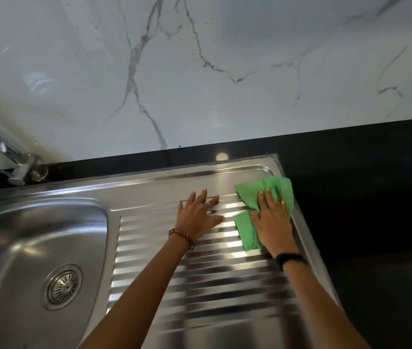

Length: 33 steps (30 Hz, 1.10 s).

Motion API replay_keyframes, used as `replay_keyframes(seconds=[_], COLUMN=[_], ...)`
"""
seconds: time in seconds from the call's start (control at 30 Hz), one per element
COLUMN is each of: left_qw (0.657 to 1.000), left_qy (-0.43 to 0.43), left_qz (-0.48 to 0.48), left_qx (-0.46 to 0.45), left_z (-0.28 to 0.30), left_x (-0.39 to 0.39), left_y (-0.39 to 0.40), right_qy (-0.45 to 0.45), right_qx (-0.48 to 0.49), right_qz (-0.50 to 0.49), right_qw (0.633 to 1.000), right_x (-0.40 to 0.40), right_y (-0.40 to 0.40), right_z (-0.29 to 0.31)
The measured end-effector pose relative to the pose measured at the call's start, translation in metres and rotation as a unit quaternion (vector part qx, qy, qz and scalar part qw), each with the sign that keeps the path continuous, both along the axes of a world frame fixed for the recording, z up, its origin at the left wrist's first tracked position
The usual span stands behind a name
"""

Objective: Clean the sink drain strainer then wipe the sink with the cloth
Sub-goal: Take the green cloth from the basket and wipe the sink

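A green cloth (255, 197) lies on the far right part of the ribbed steel drainboard (215, 285). My right hand (274, 222) presses flat on the cloth with straight fingers. My left hand (198, 216) rests flat on the drainboard just left of the cloth, fingers spread, holding nothing. The sink basin (23, 238) is at the left, with the round drain strainer (63, 287) seated in its bottom.
A chrome tap (11, 157) stands at the back left by the marble wall (200, 71). Black countertop (376, 210) runs along the right and behind the sink unit.
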State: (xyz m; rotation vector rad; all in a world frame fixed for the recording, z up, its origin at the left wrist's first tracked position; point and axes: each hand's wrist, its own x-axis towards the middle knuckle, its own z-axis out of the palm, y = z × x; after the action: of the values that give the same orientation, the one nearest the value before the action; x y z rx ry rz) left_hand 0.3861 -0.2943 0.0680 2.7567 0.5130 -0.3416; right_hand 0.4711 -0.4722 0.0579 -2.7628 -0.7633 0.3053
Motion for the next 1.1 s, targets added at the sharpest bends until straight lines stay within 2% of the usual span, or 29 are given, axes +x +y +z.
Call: replay_keyframes(seconds=[0.17, 0.23, 0.37, 0.5, 0.73, 0.93, 1.1], left_qw=[1.0, 1.0, 1.0, 1.0, 1.0, 1.0, 1.0], left_qy=[0.001, 0.001, 0.005, 0.004, -0.011, -0.017, -0.006], left_qz=[-0.003, -0.004, -0.013, -0.012, -0.008, -0.012, -0.011], left_qx=[0.004, 0.005, 0.01, -0.002, -0.006, -0.008, -0.007], left_z=[-0.002, -0.004, -0.003, -0.001, 0.0, -0.004, -0.005], left_x=[0.002, 0.003, 0.006, 0.007, 0.01, 0.011, 0.011], left_y=[0.001, 0.002, 0.004, 0.007, 0.008, 0.011, 0.011], right_qy=[0.018, 0.002, -0.015, -0.047, -0.058, -0.053, -0.024], right_qx=[-0.008, -0.044, -0.028, -0.065, -0.065, -0.062, -0.055], right_qz=[-0.001, 0.022, 0.019, 0.04, -0.02, -0.023, -0.036], right_qw=[1.0, 0.999, 0.999, 0.996, 0.996, 0.996, 0.998], right_x=[-0.018, -0.008, 0.032, 0.055, 0.014, -0.051, -0.027], right_y=[-0.016, -0.006, 0.022, 0.034, 0.0, -0.051, -0.033], right_z=[-0.002, -0.003, 0.001, 0.0, -0.008, -0.001, -0.005])
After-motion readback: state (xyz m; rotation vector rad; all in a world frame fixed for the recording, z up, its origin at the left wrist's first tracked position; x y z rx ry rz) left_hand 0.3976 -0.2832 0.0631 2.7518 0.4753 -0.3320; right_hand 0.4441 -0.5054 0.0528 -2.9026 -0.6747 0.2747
